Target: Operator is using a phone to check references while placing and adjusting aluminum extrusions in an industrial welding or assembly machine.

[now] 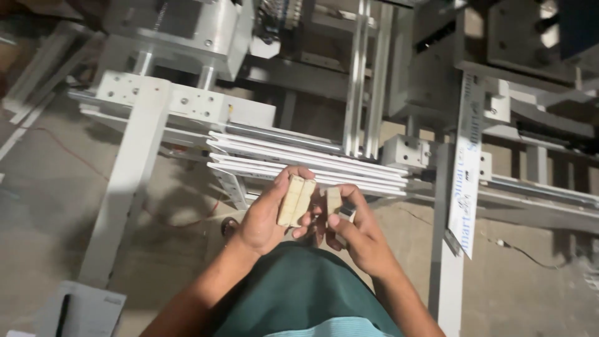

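Wooden blocks (296, 200) gripped, left hand (268, 215); right hand (355, 234) pinching one.

Workshop; metal machine frame (187, 106); concrete floor (50, 187)

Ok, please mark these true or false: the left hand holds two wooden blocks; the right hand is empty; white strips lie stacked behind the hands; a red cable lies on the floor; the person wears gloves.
1. The left hand holds two wooden blocks. True.
2. The right hand is empty. False: it holds a third block.
3. White strips lie stacked behind the hands. True.
4. A red cable lies on the floor. True.
5. The person wears gloves. False: both hands are bare.
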